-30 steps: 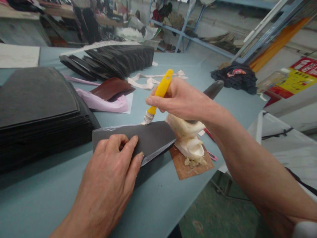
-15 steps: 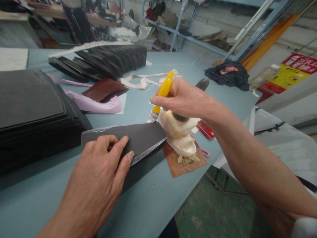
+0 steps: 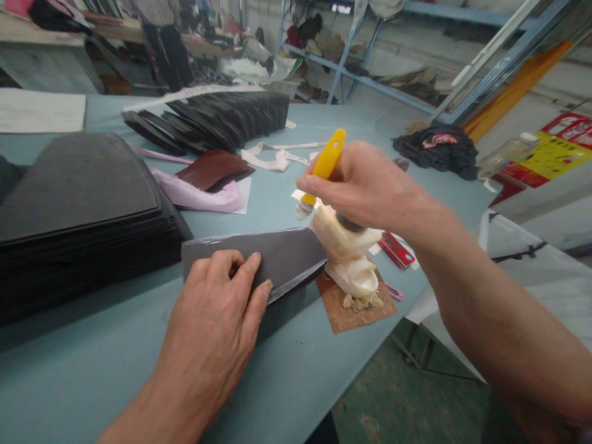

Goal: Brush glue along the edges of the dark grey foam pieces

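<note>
My left hand (image 3: 215, 314) presses down on a stack of dark grey sheets (image 3: 289, 250) with whitish, shiny smears along its edges. The index finger and thumb rest on top, the other fingers bent. Pinched in my right hand (image 3: 365, 185) is a yellow-handled brush (image 3: 329, 157), its whitened bristles pointing down just above the stack's far edge. Below that hand stands a lumpy cream-coloured container (image 3: 349, 246), crusted with what looks like dried glue, on a brown board (image 3: 356, 317). A dark rounded object, partly hidden, passes behind the right hand.
Large black sheets (image 3: 83, 185) are piled at left; fanned black pieces (image 3: 222, 117) lie behind. Brown leather-like pieces (image 3: 215, 169), pink cloth (image 3: 198, 192) and a white tape (image 3: 272, 159) lie between. A red box-like item (image 3: 396, 250) sits near the table's right edge. Dark cloth (image 3: 435, 148) lies farther back.
The view has shifted, so everything appears farther right. The brush tip has risen slightly from the stack's far edge. My left hand stays on the stack.
</note>
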A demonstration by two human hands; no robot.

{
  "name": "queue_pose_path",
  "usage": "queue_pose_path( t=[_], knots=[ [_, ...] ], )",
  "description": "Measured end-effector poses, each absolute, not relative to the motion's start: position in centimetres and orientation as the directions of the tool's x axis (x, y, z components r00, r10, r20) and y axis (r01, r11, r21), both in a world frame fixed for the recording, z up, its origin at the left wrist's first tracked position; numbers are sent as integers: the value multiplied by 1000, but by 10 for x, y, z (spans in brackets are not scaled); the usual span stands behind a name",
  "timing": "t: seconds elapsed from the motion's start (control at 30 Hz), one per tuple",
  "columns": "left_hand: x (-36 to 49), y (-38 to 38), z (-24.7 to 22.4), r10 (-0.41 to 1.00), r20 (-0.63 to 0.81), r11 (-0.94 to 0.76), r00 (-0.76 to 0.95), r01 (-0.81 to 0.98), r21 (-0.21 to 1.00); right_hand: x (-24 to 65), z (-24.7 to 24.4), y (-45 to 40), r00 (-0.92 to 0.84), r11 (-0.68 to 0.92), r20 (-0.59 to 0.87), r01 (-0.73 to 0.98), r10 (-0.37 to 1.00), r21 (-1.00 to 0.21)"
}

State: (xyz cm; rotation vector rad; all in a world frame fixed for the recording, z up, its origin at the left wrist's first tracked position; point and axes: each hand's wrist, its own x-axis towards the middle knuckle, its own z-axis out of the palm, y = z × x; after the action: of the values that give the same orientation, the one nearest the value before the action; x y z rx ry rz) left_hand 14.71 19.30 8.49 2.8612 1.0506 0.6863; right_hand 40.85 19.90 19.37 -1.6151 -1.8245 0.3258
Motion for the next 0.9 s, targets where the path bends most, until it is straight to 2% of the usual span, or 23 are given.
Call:
queue_pose_path(
  t=[0.2, 0.43, 0.63, 0.77, 0.9],
  knots=[
    [150, 190, 86, 632, 431, -760, 644, 624, 183, 390, 195, 200, -1, 100, 194, 857, 981, -506],
    [152, 187, 87, 664, 399, -736, 632, 648, 197, 364, 190, 213, 4, 79, 163, 864, 987, -497],
    [155, 185, 93, 711, 331, -700, 620, 672, 243, 340, 177, 233, -65, 212, 256, 770, 965, -602],
    [153, 186, 98, 735, 252, -678, 630, 678, 283, 316, 168, 243, -31, 286, 352, 653, 936, -702],
    [153, 187, 99, 744, 217, -667, 632, 683, 298, 294, 168, 248, -38, 285, 337, 624, 941, -728]
  ],
)
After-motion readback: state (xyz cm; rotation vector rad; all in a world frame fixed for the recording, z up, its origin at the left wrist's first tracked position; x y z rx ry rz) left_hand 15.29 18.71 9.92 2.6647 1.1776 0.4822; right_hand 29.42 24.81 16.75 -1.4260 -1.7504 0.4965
